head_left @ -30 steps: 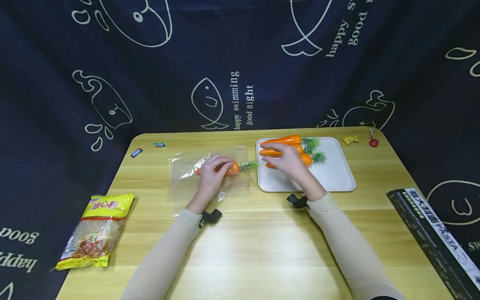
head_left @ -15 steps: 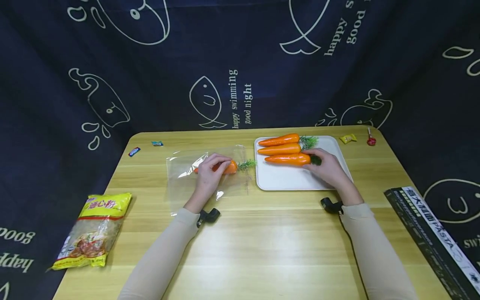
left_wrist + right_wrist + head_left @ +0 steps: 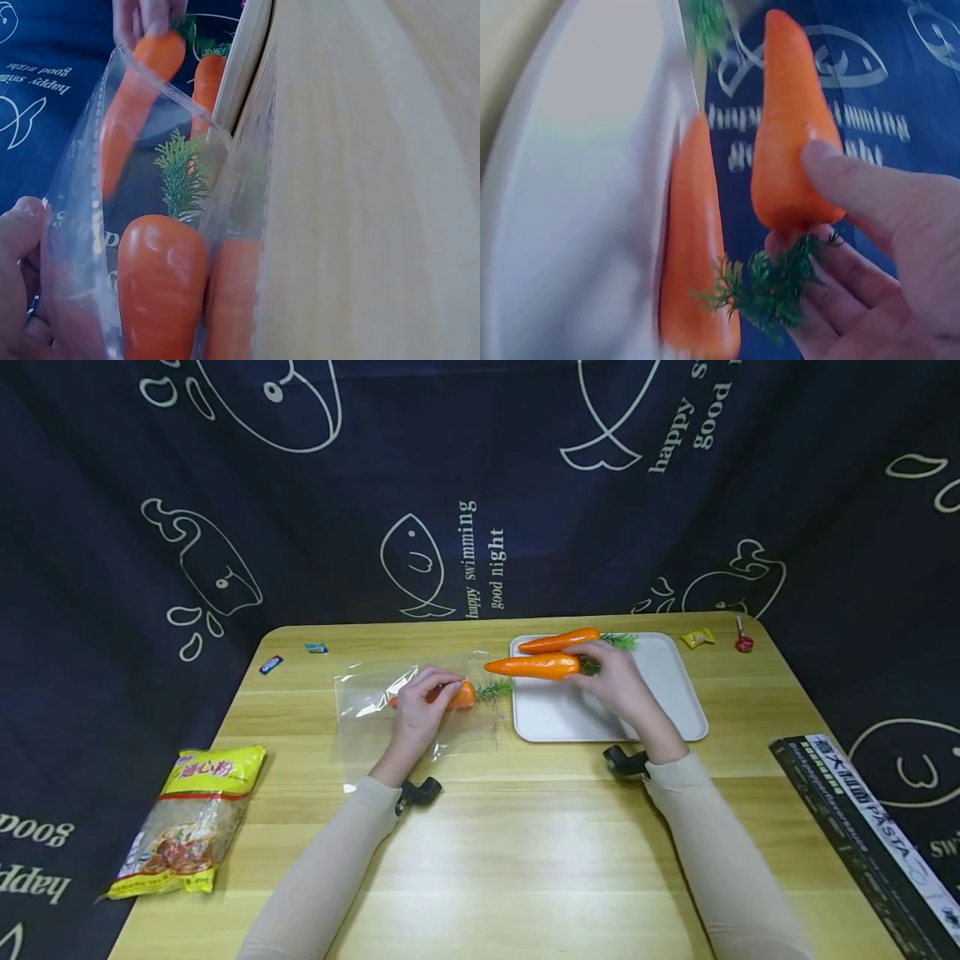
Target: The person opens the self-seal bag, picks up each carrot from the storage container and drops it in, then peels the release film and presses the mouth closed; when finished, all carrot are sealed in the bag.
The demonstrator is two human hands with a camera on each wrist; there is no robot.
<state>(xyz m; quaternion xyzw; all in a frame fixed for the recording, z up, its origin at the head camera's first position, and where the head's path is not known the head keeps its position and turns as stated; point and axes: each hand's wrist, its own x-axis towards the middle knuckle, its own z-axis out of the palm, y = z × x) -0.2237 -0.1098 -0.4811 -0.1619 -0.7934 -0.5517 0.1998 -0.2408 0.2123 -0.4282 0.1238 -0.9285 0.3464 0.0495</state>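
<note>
Your left hand (image 3: 420, 714) has thumb and fingertips pinched together on the edge of a clear bag (image 3: 375, 722), thin crinkly film that catches hard white glints. A fat, glossy bagged carrot (image 3: 466, 695) sits within the film, its rounded shoulder and feathery greenery toward the mouth; in your left wrist view a second orange shape shows through the film, and you can't tell whether it is a reflection. Your right hand (image 3: 618, 681) pinches a raised carrot (image 3: 532, 667) at its thick leafy end, the smooth cone pointing left past the rim of the white tray (image 3: 622, 718), a shallow, round-cornered rectangle. Another tapering tray carrot (image 3: 558, 641) lies along the far side. All this is on a pale wood-grained table (image 3: 540, 860), with a soft, shiny pasta packet (image 3: 191, 822) at your left and a long, flat black box (image 3: 862, 835) at your right.
</note>
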